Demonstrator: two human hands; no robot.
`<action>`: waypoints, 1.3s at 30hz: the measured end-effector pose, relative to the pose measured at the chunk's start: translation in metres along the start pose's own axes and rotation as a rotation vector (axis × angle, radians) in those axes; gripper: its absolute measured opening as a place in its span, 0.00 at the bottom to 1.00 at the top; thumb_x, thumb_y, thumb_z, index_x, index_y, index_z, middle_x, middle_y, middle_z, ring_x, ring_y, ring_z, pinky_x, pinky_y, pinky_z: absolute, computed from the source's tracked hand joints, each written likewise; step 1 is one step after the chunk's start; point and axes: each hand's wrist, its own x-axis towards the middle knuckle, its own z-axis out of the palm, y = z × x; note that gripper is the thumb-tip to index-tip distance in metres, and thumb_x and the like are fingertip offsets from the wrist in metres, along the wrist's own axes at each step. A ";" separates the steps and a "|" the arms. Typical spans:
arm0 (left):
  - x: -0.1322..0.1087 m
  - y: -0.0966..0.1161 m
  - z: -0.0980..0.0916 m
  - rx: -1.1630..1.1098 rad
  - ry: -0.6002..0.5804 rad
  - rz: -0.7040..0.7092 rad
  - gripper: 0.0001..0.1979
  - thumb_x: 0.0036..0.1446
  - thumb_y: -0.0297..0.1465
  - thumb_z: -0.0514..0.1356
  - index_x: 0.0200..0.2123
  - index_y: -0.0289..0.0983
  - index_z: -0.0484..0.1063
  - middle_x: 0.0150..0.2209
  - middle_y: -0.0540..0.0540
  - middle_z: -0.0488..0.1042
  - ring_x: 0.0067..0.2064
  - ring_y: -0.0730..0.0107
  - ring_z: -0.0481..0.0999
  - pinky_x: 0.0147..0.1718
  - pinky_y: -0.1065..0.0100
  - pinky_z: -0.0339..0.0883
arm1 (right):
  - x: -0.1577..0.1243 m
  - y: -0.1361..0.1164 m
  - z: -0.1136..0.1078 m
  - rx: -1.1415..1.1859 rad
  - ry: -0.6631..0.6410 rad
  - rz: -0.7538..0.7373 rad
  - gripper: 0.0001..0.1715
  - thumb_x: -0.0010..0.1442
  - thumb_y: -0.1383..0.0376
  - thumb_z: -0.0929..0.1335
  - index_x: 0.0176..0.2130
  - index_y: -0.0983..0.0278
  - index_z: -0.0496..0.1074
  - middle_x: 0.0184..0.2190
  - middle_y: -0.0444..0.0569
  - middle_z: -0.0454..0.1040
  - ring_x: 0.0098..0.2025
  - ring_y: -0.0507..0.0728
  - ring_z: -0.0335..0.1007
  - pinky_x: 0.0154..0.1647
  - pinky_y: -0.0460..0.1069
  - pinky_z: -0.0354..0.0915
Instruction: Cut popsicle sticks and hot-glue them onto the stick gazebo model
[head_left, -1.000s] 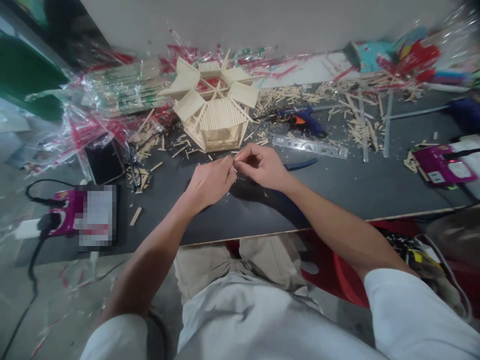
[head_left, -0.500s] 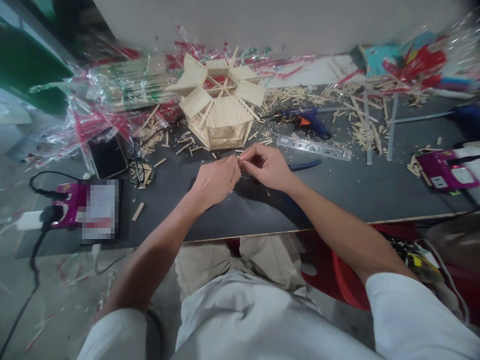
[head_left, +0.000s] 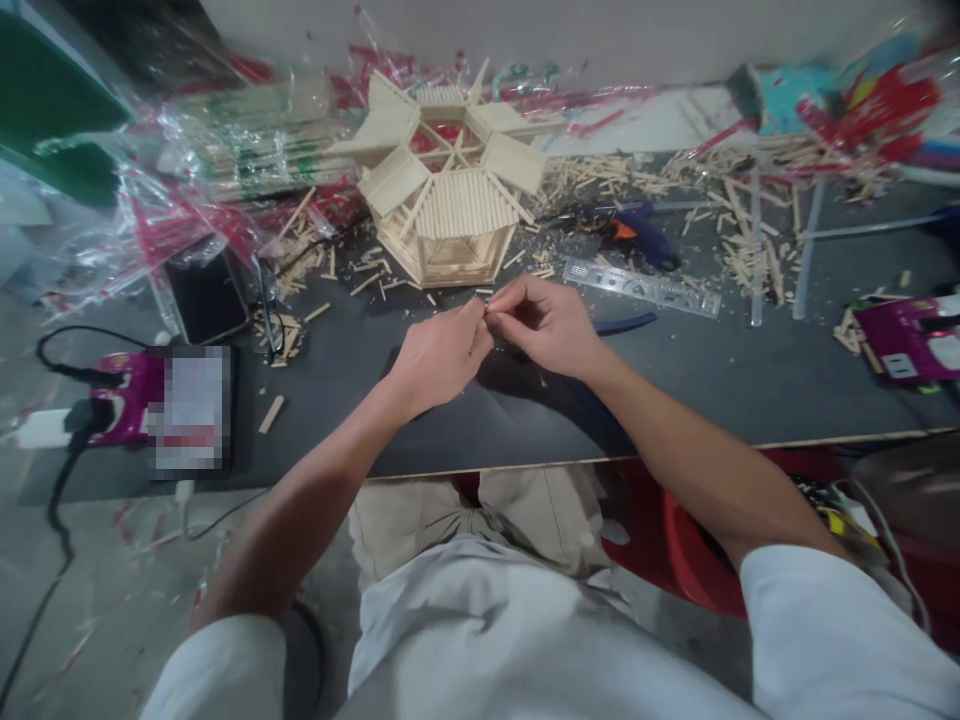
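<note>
My left hand (head_left: 444,358) and my right hand (head_left: 551,325) meet fingertip to fingertip over the dark table, both closed in a pinch. Whatever lies between the fingers is tiny and mostly hidden, so I cannot make it out. Just beyond them stands a model pavilion (head_left: 469,205) built of pale wooden sticks, with flared roof panels around an open middle. A dark blue handle (head_left: 625,323) of some tool pokes out beside my right wrist; the rest of it is largely covered by my hand and forearm.
A clear ruler (head_left: 641,288) and a blue glue gun (head_left: 645,238) lie right of the model. Stick offcuts (head_left: 600,180) litter the back. On the left are a dark phone (head_left: 204,298), eyeglasses (head_left: 268,310), plastic wrapping (head_left: 142,215) and a purple power strip (head_left: 129,400).
The view has shifted slightly, so the table's things sit a little differently in the picture. Both hands keep their pinch together, with only a slight change in the fingers.
</note>
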 end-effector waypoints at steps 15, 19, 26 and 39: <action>-0.002 -0.001 0.004 -0.058 0.110 0.024 0.12 0.70 0.31 0.47 0.35 0.38 0.67 0.33 0.45 0.76 0.31 0.66 0.73 0.28 0.66 0.54 | -0.001 -0.006 -0.003 -0.019 -0.045 0.033 0.15 0.63 0.54 0.73 0.35 0.62 0.73 0.32 0.47 0.77 0.33 0.52 0.72 0.35 0.48 0.68; -0.006 -0.011 0.002 -0.060 0.152 0.157 0.16 0.74 0.35 0.43 0.39 0.38 0.67 0.32 0.45 0.75 0.31 0.65 0.74 0.30 0.66 0.59 | 0.000 -0.011 -0.003 0.027 -0.029 0.083 0.16 0.62 0.53 0.74 0.35 0.63 0.73 0.31 0.46 0.77 0.30 0.51 0.70 0.31 0.48 0.67; -0.009 -0.024 0.002 0.035 0.121 0.273 0.14 0.73 0.31 0.44 0.45 0.37 0.68 0.33 0.46 0.77 0.32 0.67 0.77 0.31 0.68 0.63 | -0.004 -0.046 -0.046 -0.324 -0.196 0.288 0.18 0.64 0.54 0.71 0.48 0.62 0.77 0.45 0.52 0.80 0.45 0.60 0.78 0.49 0.56 0.75; -0.008 -0.022 0.014 -0.132 0.211 0.320 0.13 0.71 0.27 0.46 0.42 0.37 0.70 0.27 0.51 0.76 0.28 0.75 0.76 0.31 0.73 0.66 | -0.081 -0.062 -0.068 -1.223 -0.405 0.389 0.37 0.69 0.56 0.60 0.70 0.74 0.57 0.61 0.71 0.67 0.61 0.77 0.66 0.61 0.69 0.64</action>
